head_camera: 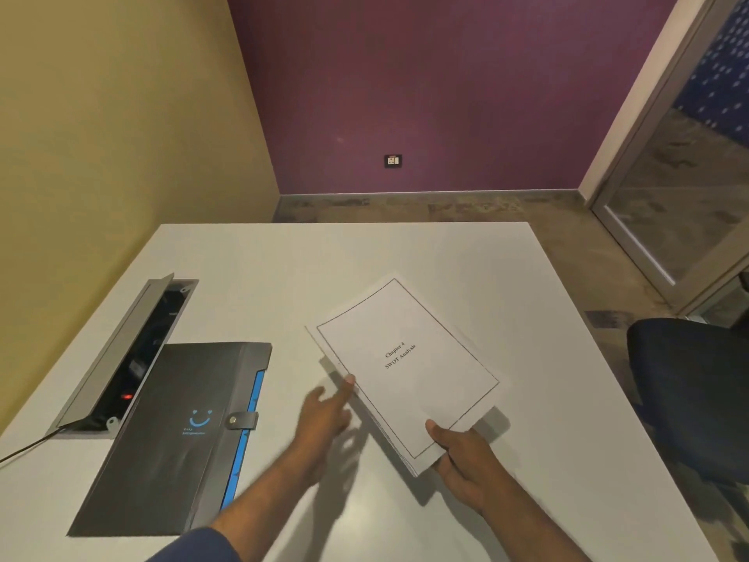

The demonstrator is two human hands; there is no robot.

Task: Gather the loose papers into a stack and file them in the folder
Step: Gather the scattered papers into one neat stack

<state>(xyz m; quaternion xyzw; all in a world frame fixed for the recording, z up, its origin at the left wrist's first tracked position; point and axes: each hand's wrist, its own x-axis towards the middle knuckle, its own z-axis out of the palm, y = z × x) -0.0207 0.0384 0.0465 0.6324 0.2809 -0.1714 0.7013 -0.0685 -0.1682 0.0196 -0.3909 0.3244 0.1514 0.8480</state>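
A stack of white papers (405,367), its top sheet printed "Chapter 4 SWOT Analysis", is held tilted just above the white table (251,261). My right hand (462,452) grips the stack's near corner, thumb on top. My left hand (328,411) is beside the stack's left edge, fingers apart, one fingertip touching that edge. The dark grey folder (174,436) with a blue side strip and a snap strap lies shut on the table to the left.
An open cable box (121,350) is set into the table left of the folder, with a cable running off the left edge. A dark blue chair (689,391) stands at the table's right side. Walls are beyond the table.
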